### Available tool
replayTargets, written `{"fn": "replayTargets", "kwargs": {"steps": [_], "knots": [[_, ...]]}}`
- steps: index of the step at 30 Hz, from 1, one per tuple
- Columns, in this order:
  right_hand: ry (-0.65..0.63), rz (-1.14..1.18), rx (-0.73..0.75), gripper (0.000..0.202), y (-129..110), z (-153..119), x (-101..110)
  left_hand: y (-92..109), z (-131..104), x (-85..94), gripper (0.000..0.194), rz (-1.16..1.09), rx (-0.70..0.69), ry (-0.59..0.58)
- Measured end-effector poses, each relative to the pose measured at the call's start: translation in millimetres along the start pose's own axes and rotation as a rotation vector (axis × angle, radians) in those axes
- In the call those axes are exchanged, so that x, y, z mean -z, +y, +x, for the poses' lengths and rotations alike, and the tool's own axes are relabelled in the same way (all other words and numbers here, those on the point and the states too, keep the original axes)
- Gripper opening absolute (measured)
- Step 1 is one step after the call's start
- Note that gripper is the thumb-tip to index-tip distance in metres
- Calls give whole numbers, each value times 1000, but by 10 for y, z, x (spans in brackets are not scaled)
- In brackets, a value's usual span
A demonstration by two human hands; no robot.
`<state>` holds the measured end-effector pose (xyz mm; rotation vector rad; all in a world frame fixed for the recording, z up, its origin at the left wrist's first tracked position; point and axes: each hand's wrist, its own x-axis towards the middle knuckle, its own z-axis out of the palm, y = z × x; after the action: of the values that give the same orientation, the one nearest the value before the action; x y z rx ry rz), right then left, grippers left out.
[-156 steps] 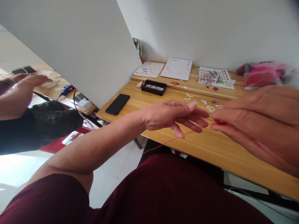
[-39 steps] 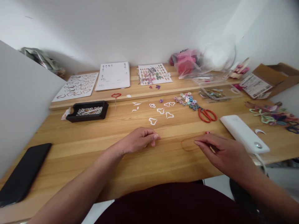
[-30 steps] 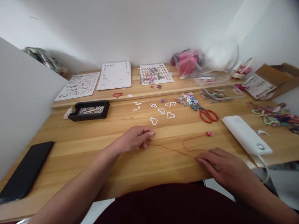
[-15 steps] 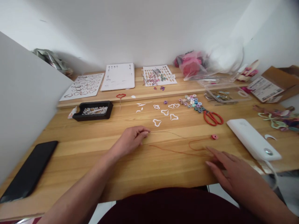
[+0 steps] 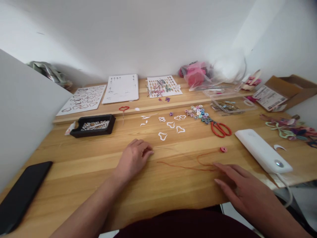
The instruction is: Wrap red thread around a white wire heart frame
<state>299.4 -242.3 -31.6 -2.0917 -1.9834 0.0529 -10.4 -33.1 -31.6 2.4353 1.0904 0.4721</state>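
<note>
My left hand (image 5: pixel 135 154) rests on the wooden table with thumb and fingers pinched at the end of a thin thread that runs faintly to the right. On the right, my right hand (image 5: pixel 237 181) lies low over the table, thumb apart from the fingers, its fingertips at an orange-red thread (image 5: pixel 184 167). That thread loops towards a small red spool (image 5: pixel 223 149). White cut-out shapes (image 5: pixel 162 136) lie beyond my hands. Red-handled scissors (image 5: pixel 221 129) sit beside several coloured spools (image 5: pixel 198 112).
A black tray of beads (image 5: pixel 92 126) stands at the left, a black phone (image 5: pixel 24 191) nearer. At right are a white power bank (image 5: pixel 262 150) with a cable, a clear box (image 5: pixel 230 103) and a cardboard box (image 5: pixel 284 92). Printed sheets (image 5: pixel 121 87) lie on the back ledge.
The view has shifted, so the table items appear lower and further left. My left hand is still near the thin thread's end; my right hand stays by the orange-red thread.
</note>
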Motion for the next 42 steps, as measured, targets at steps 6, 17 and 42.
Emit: {"fn": "replayTargets", "kwargs": {"steps": [6,17,42], "knots": [[101,-6,47,39,64,-30,-16,6,-2,44,14,0,130,-7],[84,-17,131,38,11,64,-120,-113,41,144,19,42,183,-86],[136,-111,202,33,57,475,17,-427,33,192,9,-129,198,-94]]}}
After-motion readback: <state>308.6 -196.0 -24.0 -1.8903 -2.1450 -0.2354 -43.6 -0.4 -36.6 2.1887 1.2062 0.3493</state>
